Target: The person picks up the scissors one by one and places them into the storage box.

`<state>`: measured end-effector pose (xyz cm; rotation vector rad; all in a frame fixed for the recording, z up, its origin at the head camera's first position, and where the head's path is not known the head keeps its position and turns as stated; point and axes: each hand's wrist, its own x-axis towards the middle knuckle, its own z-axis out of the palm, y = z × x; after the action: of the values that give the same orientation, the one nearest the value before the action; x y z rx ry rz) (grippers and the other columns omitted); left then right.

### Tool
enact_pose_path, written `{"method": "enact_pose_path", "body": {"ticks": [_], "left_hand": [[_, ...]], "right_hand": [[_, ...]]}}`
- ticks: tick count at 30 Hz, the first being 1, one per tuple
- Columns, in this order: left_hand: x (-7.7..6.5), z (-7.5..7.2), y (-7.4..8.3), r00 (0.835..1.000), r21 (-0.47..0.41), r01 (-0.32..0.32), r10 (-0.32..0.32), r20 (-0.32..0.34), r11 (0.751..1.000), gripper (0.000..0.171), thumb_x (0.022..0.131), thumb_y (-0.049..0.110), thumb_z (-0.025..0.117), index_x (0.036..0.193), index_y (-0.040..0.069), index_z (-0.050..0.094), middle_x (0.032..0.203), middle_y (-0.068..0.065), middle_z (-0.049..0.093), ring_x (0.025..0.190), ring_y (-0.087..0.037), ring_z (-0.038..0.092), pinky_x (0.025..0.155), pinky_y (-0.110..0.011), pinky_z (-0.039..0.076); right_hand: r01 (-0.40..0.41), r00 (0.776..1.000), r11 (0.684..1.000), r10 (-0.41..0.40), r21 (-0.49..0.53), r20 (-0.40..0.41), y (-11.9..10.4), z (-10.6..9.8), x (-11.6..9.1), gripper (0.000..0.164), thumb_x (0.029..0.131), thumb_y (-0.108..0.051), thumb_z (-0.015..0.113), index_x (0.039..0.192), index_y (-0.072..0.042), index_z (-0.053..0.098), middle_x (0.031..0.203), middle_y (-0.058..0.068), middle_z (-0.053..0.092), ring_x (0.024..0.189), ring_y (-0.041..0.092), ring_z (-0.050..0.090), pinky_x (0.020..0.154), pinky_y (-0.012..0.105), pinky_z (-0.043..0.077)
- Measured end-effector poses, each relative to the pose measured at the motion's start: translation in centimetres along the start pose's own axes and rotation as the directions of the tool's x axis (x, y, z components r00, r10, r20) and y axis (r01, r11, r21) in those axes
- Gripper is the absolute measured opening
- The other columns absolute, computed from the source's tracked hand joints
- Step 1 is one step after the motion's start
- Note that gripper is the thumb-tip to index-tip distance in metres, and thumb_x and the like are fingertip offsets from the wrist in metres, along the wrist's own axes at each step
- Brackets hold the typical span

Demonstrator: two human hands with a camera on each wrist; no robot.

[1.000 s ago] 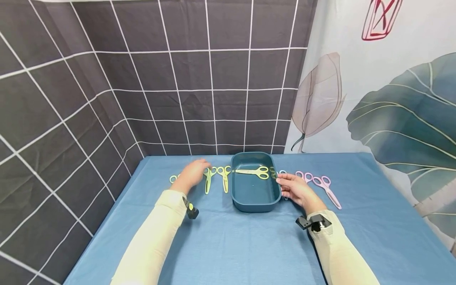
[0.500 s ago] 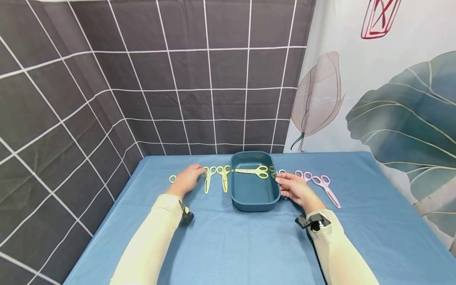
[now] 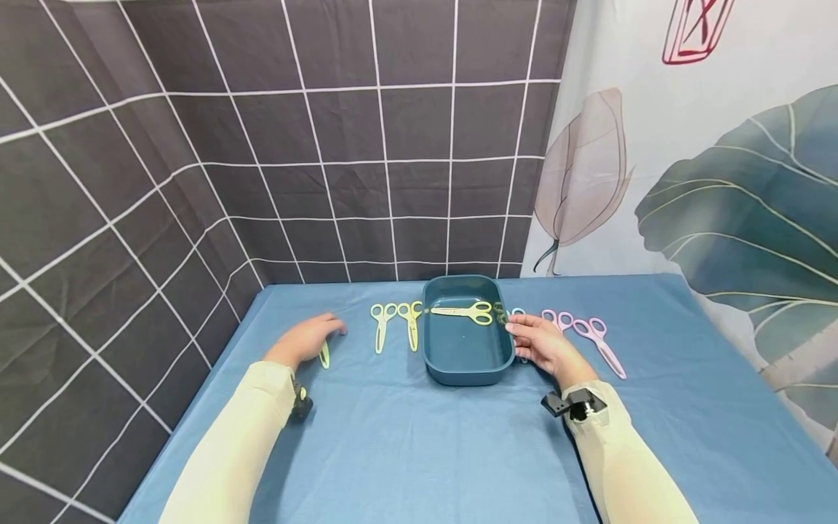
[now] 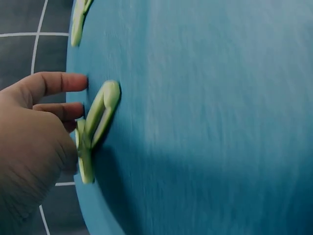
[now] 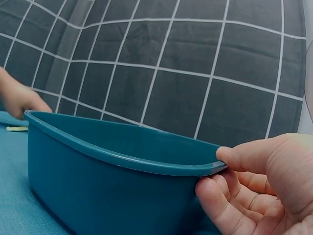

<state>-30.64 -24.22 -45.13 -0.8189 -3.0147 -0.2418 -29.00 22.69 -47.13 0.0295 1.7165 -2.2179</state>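
My left hand [image 3: 304, 340] is over a pair of yellow-green scissors [image 3: 324, 355] at the table's left. In the left wrist view its index finger is straight beside the scissors [image 4: 111, 95]; the thumb is hidden, and no grip shows. My right hand [image 3: 543, 346] holds the right rim of a dark teal plastic box [image 3: 468, 378]. Seen from the right wrist, the thumb lies on the rim [image 5: 146, 165] and the fingers curl against the outer wall. One pair of yellow-green scissors [image 3: 466, 312] lies inside the box.
Two more yellow-green scissors [image 3: 380, 340] [image 3: 412, 336] lie left of the box. Pink scissors [image 3: 610, 356] and another pink pair [image 3: 550, 315] lie to its right, alongside partly hidden light-blue scissors [image 3: 517, 312]. A grid-patterned cloth [image 3: 353, 193] hangs behind the table.
My left hand has moved left, away from the two yellow-green scissors near the box, and now covers most of the leftmost pair. My right hand keeps its hold on the box.
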Motion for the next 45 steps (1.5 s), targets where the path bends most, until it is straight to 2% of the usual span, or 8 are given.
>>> {"method": "enact_pose_path", "body": {"ticks": [3, 6, 10, 14, 22, 30, 34, 45], "left_hand": [[-0.5, -0.1, -0.3, 1.000, 0.011, 0.019, -0.019, 0.023, 1.000, 0.034, 0.090, -0.004, 0.045, 0.110, 0.018, 0.061, 0.121, -0.004, 0.053, 0.113, -0.028, 0.050, 0.097, -0.044, 0.037], [-0.8, -0.1, -0.7, 1.000, 0.067, 0.002, -0.002, 0.003, 0.998, 0.026, 0.089, -0.002, 0.048, 0.101, 0.017, 0.061, 0.108, -0.002, 0.056, 0.100, -0.025, 0.056, 0.090, -0.042, 0.043], [-0.9, -0.3, -1.2, 0.994, 0.165, -0.093, 0.100, -0.033, 0.982, 0.019, 0.082, -0.001, 0.058, 0.077, 0.017, 0.059, 0.077, 0.004, 0.050, 0.068, -0.017, 0.050, 0.068, -0.037, 0.046], [-0.8, -0.8, -1.3, 0.984, 0.201, -0.177, 0.181, -0.001, 0.964, 0.023, 0.070, -0.006, 0.062, 0.067, 0.016, 0.055, 0.067, 0.006, 0.043, 0.059, -0.014, 0.040, 0.057, -0.032, 0.041], [-0.5, -0.8, -1.6, 0.990, 0.170, -0.130, 0.119, 0.072, 0.977, 0.021, 0.065, -0.005, 0.064, 0.067, 0.014, 0.054, 0.066, 0.004, 0.046, 0.059, -0.014, 0.040, 0.055, -0.031, 0.039], [1.0, -1.2, -2.0, 0.989, 0.154, -0.142, 0.145, -0.010, 0.978, 0.026, 0.062, -0.003, 0.064, 0.060, 0.018, 0.049, 0.059, 0.008, 0.042, 0.055, -0.013, 0.037, 0.051, -0.028, 0.035], [2.2, -2.7, -0.6, 0.981, 0.173, -0.171, 0.183, -0.058, 0.970, 0.024, 0.064, -0.001, 0.064, 0.062, 0.018, 0.050, 0.061, 0.006, 0.042, 0.056, -0.013, 0.039, 0.051, -0.029, 0.036], [5.8, -6.0, 6.3, 0.962, 0.175, -0.218, 0.242, -0.126, 0.960, 0.015, 0.070, 0.000, 0.061, 0.076, 0.014, 0.060, 0.073, 0.004, 0.048, 0.063, -0.013, 0.043, 0.057, -0.028, 0.040]], "right_hand": [[0.002, 1.000, 1.000, -0.002, -0.011, -0.004, -0.1, 0.0, 0.0, 0.034, 0.089, -0.010, 0.059, 0.118, 0.002, 0.044, 0.077, -0.001, 0.057, 0.057, 0.009, 0.055, 0.053, 0.022, 0.050], [0.002, 1.000, 1.000, -0.002, -0.019, -0.018, -0.2, 0.0, 0.0, 0.031, 0.089, -0.011, 0.060, 0.115, -0.001, 0.048, 0.077, -0.001, 0.057, 0.057, 0.009, 0.055, 0.053, 0.022, 0.050], [-0.002, 1.000, 1.000, 0.002, -0.018, -0.023, -0.1, 0.0, 0.0, 0.030, 0.089, -0.011, 0.060, 0.115, -0.002, 0.048, 0.078, 0.000, 0.057, 0.057, 0.009, 0.055, 0.053, 0.022, 0.050], [0.002, 1.000, 1.000, -0.002, -0.013, -0.014, 0.1, 0.0, -0.1, 0.032, 0.089, -0.010, 0.059, 0.117, 0.000, 0.046, 0.079, 0.000, 0.057, 0.057, 0.009, 0.055, 0.053, 0.022, 0.050], [0.000, 1.000, 1.000, -0.001, -0.007, -0.030, 0.2, -0.1, 0.0, 0.028, 0.088, -0.011, 0.061, 0.112, -0.003, 0.049, 0.077, -0.001, 0.057, 0.057, 0.008, 0.054, 0.052, 0.021, 0.050], [0.005, 1.000, 1.000, -0.005, -0.005, -0.008, 0.3, -0.2, 0.2, 0.031, 0.089, -0.011, 0.060, 0.115, -0.001, 0.047, 0.079, -0.001, 0.057, 0.058, 0.009, 0.055, 0.054, 0.022, 0.050], [0.001, 1.000, 1.000, -0.001, -0.006, -0.016, 0.2, -0.2, 0.2, 0.029, 0.089, -0.011, 0.059, 0.114, -0.002, 0.047, 0.079, -0.001, 0.057, 0.058, 0.009, 0.055, 0.053, 0.022, 0.050], [0.001, 1.000, 1.000, -0.001, 0.010, -0.022, 0.3, 0.0, 0.1, 0.023, 0.089, -0.010, 0.060, 0.108, -0.004, 0.050, 0.077, 0.000, 0.058, 0.057, 0.010, 0.056, 0.053, 0.022, 0.050]]}}
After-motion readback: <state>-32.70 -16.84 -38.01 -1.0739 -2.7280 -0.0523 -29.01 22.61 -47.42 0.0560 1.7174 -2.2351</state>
